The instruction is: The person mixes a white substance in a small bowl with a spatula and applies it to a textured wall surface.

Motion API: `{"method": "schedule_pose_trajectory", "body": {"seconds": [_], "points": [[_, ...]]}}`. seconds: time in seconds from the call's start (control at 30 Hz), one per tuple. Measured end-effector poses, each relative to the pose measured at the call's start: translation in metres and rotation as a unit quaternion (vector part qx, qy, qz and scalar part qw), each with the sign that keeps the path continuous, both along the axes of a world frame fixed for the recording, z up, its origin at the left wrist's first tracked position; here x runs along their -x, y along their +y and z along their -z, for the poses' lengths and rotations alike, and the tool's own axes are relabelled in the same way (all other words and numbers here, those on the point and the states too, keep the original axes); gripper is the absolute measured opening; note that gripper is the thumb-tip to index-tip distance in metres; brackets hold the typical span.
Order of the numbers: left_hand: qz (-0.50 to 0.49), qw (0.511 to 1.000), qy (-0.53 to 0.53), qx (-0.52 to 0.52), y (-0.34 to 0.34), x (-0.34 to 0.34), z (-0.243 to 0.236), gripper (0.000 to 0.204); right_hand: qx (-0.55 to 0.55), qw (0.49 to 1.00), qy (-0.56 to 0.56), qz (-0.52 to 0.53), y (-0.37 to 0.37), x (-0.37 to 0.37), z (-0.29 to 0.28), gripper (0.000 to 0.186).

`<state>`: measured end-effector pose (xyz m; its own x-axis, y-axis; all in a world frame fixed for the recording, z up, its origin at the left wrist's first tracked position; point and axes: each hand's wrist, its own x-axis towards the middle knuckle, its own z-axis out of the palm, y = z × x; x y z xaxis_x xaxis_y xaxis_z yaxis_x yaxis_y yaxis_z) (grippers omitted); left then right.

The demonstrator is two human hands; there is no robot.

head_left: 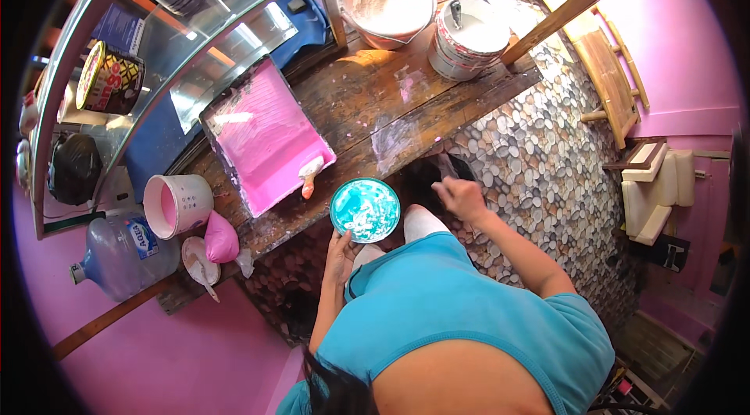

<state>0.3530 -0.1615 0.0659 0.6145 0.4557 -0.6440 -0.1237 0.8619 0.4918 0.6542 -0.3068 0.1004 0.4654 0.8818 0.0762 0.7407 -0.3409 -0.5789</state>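
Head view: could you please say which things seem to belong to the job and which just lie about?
Likely in use: round teal item, in left hand; pink tray; white tub.
Probably lying about: water jug; bamboo bench; black bag.

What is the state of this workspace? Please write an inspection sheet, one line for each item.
Surface: wooden tabletop, worn, paint-stained.
Job's things: round teal item with white smears; pink-coated paint tray.
Clutter: white bucket, blue water jug, pink bag.
Hands: left hand grips the teal item's edge; right hand raised, contents unclear.
Cables: nothing clearly seen.
Surroundings: pebble-patterned floor, pink wall.
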Motion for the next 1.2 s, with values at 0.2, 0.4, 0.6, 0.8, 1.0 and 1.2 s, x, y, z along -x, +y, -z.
{"method": "schedule_pose_trajectory", "body": {"seconds": [0.2, 0.4, 0.6, 0.8, 1.0, 1.2], "points": [[-0.034, 0.999, -0.02, -0.016, 0.004, -0.077, -0.027, 0.047, 0.09, 0.979, -0.093, 0.158, -0.044, -0.165, 0.029, 0.018], [0.003, 1.0, -0.009, -0.007, 0.013, -0.11, -0.026, 0.047, 0.098, 0.975, -0.046, 0.193, 0.028, -0.17, -0.012, 0.029], [0.022, 0.999, -0.016, -0.018, 0.031, -0.133, -0.008, 0.044, -0.012, 0.988, 0.103, 0.119, 0.098, -0.114, -0.023, 0.021], [-0.002, 1.0, -0.023, 0.006, 0.045, -0.142, -0.007, 0.043, -0.108, 0.979, 0.14, -0.105, 0.168, -0.055, -0.053, 0.012], [-0.03, 0.999, -0.033, 0.001, 0.07, -0.148, -0.011, 0.039, -0.115, 0.986, 0.123, 0.014, 0.177, -0.144, -0.103, 0.018], [-0.06, 0.997, -0.052, -0.003, 0.091, -0.174, -0.017, 0.038, -0.17, 0.976, 0.026, 0.133, 0.172, -0.285, -0.116, 0.01]]}}
